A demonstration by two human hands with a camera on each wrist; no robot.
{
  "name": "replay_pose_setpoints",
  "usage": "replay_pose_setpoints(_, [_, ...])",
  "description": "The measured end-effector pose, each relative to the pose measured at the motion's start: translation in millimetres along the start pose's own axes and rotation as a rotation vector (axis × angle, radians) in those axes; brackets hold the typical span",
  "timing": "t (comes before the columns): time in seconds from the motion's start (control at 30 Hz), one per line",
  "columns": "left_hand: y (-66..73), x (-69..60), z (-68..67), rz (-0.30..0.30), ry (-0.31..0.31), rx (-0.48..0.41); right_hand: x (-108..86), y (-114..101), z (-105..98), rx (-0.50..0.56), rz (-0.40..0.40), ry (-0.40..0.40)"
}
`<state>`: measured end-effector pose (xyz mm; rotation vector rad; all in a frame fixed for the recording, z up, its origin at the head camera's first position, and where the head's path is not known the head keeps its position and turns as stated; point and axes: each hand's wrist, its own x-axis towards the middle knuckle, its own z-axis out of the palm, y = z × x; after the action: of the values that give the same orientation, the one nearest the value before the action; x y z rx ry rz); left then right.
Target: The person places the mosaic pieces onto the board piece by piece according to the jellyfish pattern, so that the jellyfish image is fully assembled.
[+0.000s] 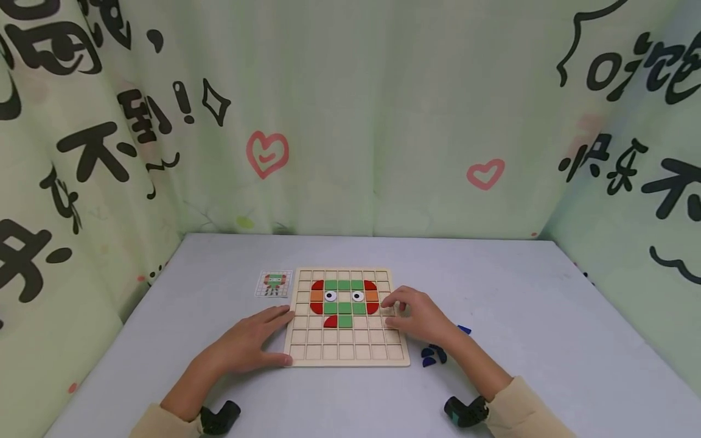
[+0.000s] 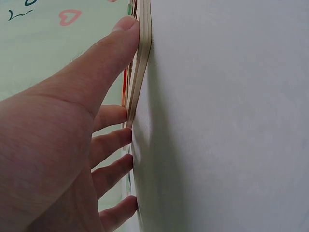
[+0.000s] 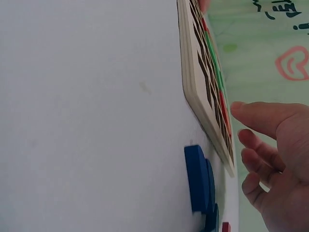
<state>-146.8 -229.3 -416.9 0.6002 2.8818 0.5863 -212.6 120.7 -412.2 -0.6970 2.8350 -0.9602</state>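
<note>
A square wooden grid board (image 1: 320, 351) lies on the table, with red, orange and green pieces and two eye pieces set in its upper cells. A lone red quarter-round piece (image 1: 331, 322) and a green square (image 1: 345, 320) sit side by side in the row beneath. My left hand (image 1: 246, 340) rests at the board's left edge, its thumb and fingertips touching the rim. Over the right edge hovers my right hand (image 1: 418, 313), fingers loosely bent. The right wrist view shows a gap between thumb and fingers, with nothing visible in it.
Several blue pieces (image 1: 429, 361) lie right of the board, beside the right forearm; a small red piece (image 3: 226, 226) shows near them in the right wrist view. A pattern card (image 1: 274, 284) with a figure on a grid lies left of the board. Printed curtains (image 1: 350, 121) surround the table.
</note>
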Motion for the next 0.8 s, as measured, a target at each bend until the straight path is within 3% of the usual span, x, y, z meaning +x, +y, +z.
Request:
replay_pose_setpoints(0.6, [1.3, -2.4, -1.2, 0.02, 0.011, -0.001, -30.3, 41, -30, -0.108, 0.08, 0.186])
replay_pose_setpoints(0.8, [2.7, -2.3, -1.6, 0.016, 0.01, -0.008, -32.1, 49, -35, -0.132, 0.118, 0.194])
